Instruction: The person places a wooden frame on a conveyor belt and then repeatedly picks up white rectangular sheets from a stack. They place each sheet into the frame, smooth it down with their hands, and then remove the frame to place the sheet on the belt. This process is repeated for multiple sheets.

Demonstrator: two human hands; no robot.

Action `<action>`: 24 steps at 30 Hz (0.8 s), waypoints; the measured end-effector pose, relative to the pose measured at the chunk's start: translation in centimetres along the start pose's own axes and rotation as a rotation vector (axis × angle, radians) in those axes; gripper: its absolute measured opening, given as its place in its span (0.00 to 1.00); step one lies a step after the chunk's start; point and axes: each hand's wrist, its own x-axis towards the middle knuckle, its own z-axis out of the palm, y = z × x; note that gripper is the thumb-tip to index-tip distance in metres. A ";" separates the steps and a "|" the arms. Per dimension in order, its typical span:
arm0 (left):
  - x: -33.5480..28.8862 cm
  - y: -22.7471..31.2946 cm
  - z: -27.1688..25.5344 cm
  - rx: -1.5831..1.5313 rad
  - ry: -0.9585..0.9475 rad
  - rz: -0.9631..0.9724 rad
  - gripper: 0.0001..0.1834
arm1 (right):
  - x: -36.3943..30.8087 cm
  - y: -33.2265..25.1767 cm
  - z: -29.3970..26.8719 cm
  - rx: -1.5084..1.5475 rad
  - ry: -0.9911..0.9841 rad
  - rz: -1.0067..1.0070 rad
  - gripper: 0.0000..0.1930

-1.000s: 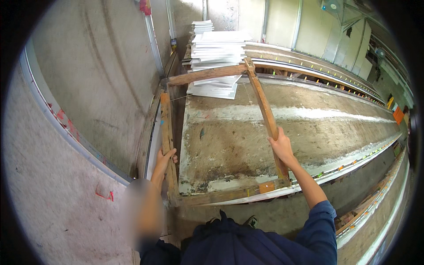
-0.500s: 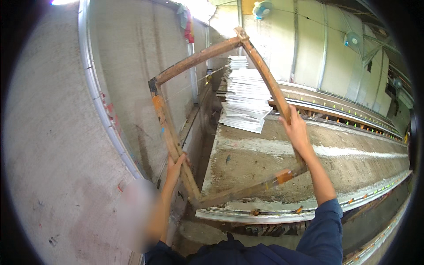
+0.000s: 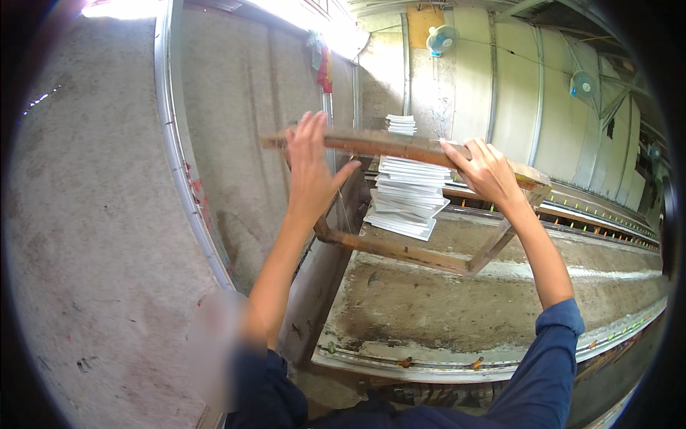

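A worn wooden frame (image 3: 389, 145), a screen-printing type of rectangle, is lifted above the long table. Its upper bar runs across in front of me, and the lower bar hangs farther down, over the table. My right hand (image 3: 488, 174) grips the upper bar toward its right end, thumb on the near face and fingers over the top. At the bar's left part, my left hand (image 3: 311, 171) has its fingers stretched upward and its thumb spread away. It overlaps the bar; whether it touches is unclear. Behind the frame stands a stack of white flat panels (image 3: 409, 196).
The long stained table (image 3: 400, 307) has a metal rail with orange clips (image 3: 476, 362) along its near edge. A grey wall (image 3: 107, 214) stands close on my left. Parallel rails run at the right (image 3: 607, 222). Wall fans (image 3: 441, 41) hang at the back.
The frame has tilted, from its opening facing me to nearly edge-on, with one bar now on top. My left hand has left the side bar and risen with fingers spread; my right hand moved up.
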 end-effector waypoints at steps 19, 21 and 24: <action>-0.3 5.4 7.1 -0.035 -0.325 0.036 0.28 | -7.3 2.9 1.9 0.047 0.095 0.111 0.27; 0.4 5.4 7.8 -0.051 -0.361 -0.113 0.28 | -7.2 3.2 1.3 -0.043 0.098 0.299 0.23; -0.4 5.0 8.1 -0.043 -0.383 -0.361 0.28 | -8.7 2.1 -1.2 -0.048 0.200 0.582 0.20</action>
